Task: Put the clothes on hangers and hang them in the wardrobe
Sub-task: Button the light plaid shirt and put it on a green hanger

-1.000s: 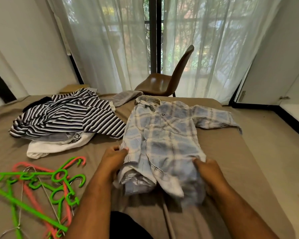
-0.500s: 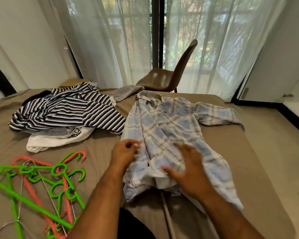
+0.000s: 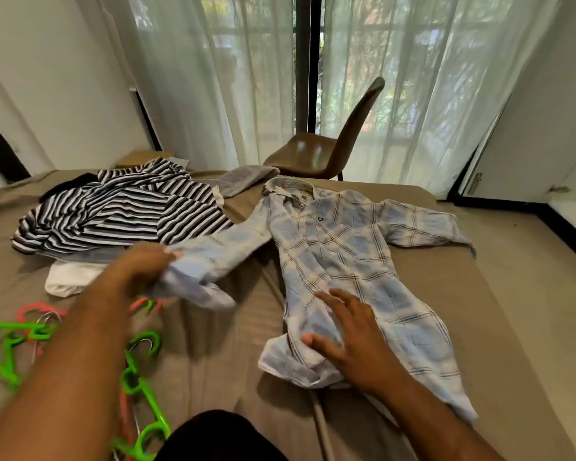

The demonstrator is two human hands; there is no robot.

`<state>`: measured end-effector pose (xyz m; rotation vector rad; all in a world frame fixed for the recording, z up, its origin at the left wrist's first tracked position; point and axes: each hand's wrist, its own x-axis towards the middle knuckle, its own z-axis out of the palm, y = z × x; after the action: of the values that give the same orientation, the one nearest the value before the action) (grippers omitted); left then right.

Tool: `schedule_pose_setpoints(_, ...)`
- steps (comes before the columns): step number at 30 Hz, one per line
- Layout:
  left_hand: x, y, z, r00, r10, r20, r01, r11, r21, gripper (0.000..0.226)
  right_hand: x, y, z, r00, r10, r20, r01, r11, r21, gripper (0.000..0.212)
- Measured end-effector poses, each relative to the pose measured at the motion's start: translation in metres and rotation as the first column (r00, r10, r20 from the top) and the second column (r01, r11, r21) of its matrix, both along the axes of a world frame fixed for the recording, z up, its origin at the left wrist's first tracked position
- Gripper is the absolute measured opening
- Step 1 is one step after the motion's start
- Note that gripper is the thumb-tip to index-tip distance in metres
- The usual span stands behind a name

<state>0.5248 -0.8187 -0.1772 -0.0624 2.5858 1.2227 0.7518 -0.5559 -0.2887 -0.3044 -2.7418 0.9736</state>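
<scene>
On brown bed [image 3: 213, 347] by curtains [image 3: 213, 78], left hand [image 3: 140, 265] grips shirt [image 3: 340, 247], right hand [image 3: 350, 341] rests spread.

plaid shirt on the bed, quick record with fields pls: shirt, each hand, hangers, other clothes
shirt: plaid shirt spread front-up on the bed, collar toward the window
left hand: grips the end of one sleeve, stretched out to the side
right hand: fingers spread, flat on the shirt's lower part
hangers: green and pink, piled on the bed, none in the shirt
other clothes: striped top heaped over a white garment
</scene>
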Motion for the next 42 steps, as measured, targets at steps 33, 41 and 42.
schedule_pose_setpoints(33, 0.139, 0.03, -0.038, 0.875, -0.472, 0.107, 0.34, 0.442, -0.83, 0.029, 0.102, 0.032, 0.011, 0.947, 0.156, 0.28, -0.195, 0.974, 0.118, 0.059)
schedule_pose_setpoints(41, 0.174, 0.139, -0.064, 0.72, -0.691, -0.063, 0.542, 0.617, -0.571, 0.065, 0.054, 0.003, 0.018, 0.992, -0.049, 0.118, 0.051, 0.999, -0.012, 0.022)
schedule_pose_setpoints(42, 0.167, 0.135, -0.07, 0.749, -0.658, -0.075, 0.53, 0.664, -0.528, 0.054, 0.045, -0.001, 0.018, 0.986, -0.053, 0.156, 0.06, 0.997, -0.038, 0.025)
